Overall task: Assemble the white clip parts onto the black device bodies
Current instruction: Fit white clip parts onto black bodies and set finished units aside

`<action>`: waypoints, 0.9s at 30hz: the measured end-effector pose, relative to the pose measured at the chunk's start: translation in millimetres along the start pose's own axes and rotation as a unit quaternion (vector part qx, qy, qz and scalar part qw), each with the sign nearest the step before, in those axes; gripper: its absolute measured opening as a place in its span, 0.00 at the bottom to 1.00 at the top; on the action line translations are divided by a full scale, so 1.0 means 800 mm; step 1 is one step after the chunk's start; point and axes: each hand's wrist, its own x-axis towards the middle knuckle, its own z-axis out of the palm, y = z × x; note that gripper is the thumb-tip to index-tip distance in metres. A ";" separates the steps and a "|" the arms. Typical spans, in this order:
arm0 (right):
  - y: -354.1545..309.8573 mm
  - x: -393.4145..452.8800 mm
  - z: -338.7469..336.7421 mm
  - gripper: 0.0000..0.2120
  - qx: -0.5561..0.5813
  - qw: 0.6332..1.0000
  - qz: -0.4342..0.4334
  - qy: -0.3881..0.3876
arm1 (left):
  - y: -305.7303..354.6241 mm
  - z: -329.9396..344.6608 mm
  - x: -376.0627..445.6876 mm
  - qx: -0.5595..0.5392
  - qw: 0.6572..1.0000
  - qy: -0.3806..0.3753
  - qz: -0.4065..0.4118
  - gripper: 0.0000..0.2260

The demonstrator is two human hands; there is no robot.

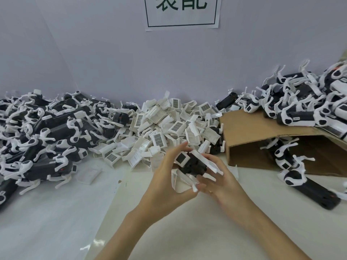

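Both of my hands hold one black device body [193, 165] above the table's middle. My left hand [165, 177] grips its left side, fingers curled over the top near a white clip part [182, 158] with a dark grid label. My right hand [219, 179] grips the right side, fingers wrapped under a white clip arm [210, 164]. More white arms [180, 182] stick out below, between my palms. Right behind my hands lies a heap of loose white clip parts [165, 126].
Black bodies with white arms are piled at the left [43, 132] and at the back right [300, 102]. A brown cardboard box [262, 132] lies on its side at the right, with bodies inside and one black body [311, 190] in front. A flat white part [89, 175] lies on the white table.
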 end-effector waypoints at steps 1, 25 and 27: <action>-0.001 0.001 0.000 0.29 0.005 1.000 -0.005 0.007 | 0.001 0.000 0.000 0.013 1.000 0.003 0.013 0.41; -0.030 -0.008 -0.002 0.36 -0.031 0.960 0.279 -0.010 | -0.003 -0.021 0.009 0.067 0.995 -0.066 0.038 0.38; -0.030 -0.006 -0.004 0.39 -0.055 0.953 0.296 -0.030 | -0.001 -0.019 0.006 0.044 0.998 -0.032 0.013 0.28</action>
